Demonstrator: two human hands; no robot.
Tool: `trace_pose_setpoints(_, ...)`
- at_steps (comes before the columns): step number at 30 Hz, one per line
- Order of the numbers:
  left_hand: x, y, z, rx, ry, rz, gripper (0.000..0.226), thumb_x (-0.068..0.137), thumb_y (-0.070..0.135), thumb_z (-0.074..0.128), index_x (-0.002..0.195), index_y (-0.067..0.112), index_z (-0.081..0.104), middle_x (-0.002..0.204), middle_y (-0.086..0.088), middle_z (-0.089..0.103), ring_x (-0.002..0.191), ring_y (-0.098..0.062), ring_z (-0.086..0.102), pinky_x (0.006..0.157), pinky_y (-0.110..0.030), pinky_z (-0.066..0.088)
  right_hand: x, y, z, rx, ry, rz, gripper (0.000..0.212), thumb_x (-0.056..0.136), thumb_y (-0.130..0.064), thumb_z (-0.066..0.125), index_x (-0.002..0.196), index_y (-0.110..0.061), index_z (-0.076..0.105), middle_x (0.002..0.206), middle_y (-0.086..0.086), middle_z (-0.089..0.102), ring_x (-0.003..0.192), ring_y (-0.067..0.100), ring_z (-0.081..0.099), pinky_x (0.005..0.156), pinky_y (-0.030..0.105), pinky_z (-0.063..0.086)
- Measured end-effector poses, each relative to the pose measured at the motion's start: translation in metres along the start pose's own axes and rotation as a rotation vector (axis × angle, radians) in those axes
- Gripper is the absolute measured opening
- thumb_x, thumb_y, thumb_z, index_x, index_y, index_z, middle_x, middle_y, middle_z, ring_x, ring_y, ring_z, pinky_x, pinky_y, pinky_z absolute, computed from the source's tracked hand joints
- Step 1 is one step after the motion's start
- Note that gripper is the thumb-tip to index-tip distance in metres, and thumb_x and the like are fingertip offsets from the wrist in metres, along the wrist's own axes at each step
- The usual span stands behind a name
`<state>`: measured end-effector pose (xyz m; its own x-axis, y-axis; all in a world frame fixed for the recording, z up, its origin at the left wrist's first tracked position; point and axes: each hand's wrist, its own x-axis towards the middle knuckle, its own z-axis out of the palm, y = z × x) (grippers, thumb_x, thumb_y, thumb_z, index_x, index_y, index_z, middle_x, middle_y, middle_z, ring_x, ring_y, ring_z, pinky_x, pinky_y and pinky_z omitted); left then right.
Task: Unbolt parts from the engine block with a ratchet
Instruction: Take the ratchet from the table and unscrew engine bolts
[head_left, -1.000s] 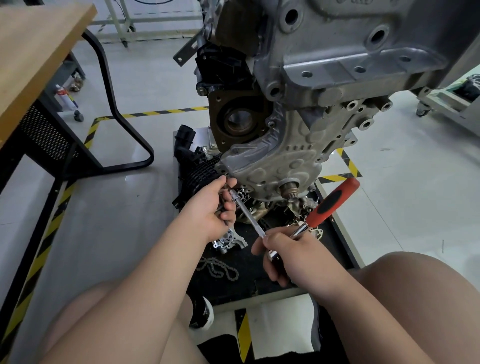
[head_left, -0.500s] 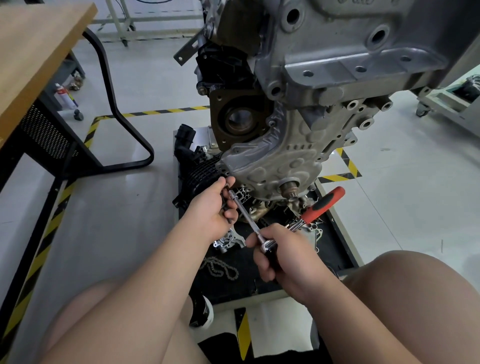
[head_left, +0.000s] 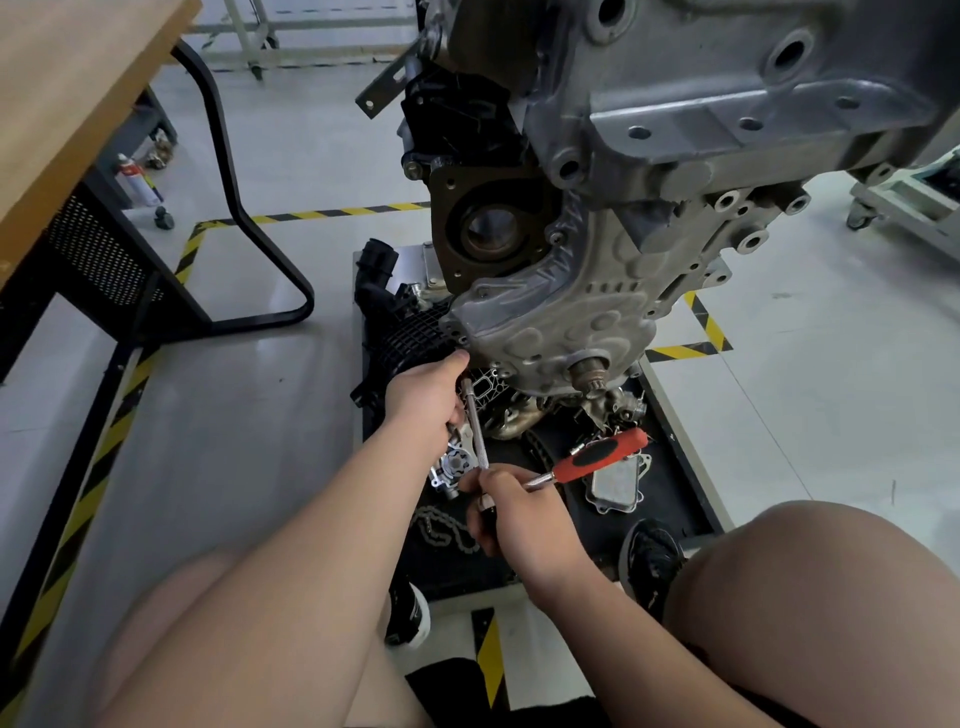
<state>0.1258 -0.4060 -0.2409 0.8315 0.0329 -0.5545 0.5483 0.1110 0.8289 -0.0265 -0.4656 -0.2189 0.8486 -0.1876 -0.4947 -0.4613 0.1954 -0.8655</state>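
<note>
A grey engine block (head_left: 675, 156) hangs over a black tray (head_left: 670, 519), with a ribbed silver cover (head_left: 561, 317) at its lower front. My left hand (head_left: 423, 392) holds the top of a thin steel extension bar (head_left: 477, 426) right at the cover's lower left edge; the bar's tip is hidden by my fingers. My right hand (head_left: 519, 514) grips the head of the ratchet, where the bar joins it. The ratchet's red and black handle (head_left: 602, 454) points right and slightly up.
Loose removed parts lie on the tray: a silver pump housing (head_left: 452, 467), a chain (head_left: 441, 530), a flat metal cooler (head_left: 615, 480), a black plastic manifold (head_left: 400, 332). A wooden desk (head_left: 62, 104) with black frame stands at the left. My knees flank the tray.
The ratchet handle has swung down and clockwise, from pointing up-right to lying nearly level. My right hand shifted left with it. My left hand stayed at the bar's tip.
</note>
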Motion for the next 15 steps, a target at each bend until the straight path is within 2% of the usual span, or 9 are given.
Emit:
trace_pose_setpoints(4,0.0043,0.0023,0.0028,0.069,0.007,0.046,0.022,0.081,0.029,0.075,0.070,0.016,0.062,0.037,0.007,0.045,0.030,-0.010,0.034,0.034,-0.013,0.026,0.0044,0.0010,0.0020,0.029,0.007,-0.003,0.027,0.095,-0.016,0.042,0.090,-0.003,0.065,0.051,0.005,0.055,0.042,0.010,0.046,0.042,0.019,0.037)
trace_pose_setpoints(9,0.0074,0.0037,0.0058,0.111,0.018,0.063,0.017,0.084,0.026,0.073,0.072,0.020,0.063,0.052,0.003,0.051,0.038,-0.012,0.039,0.034,-0.013,0.027,0.0082,0.0022,0.0013,0.022,0.015,0.014,0.026,0.094,-0.016,0.044,0.087,-0.006,0.067,0.051,0.004,0.056,0.043,0.011,0.046,0.042,0.018,0.037)
trace_pose_setpoints(15,0.0091,0.0052,0.0035,0.094,0.034,0.072,0.018,0.084,0.028,0.072,0.073,0.019,0.062,0.055,0.002,0.048,0.035,-0.010,0.036,0.034,-0.012,0.025,0.0096,0.0017,0.0021,-0.061,0.019,0.001,0.022,0.092,-0.020,0.047,0.087,-0.012,0.067,0.051,0.000,0.057,0.043,0.010,0.046,0.045,0.020,0.038)
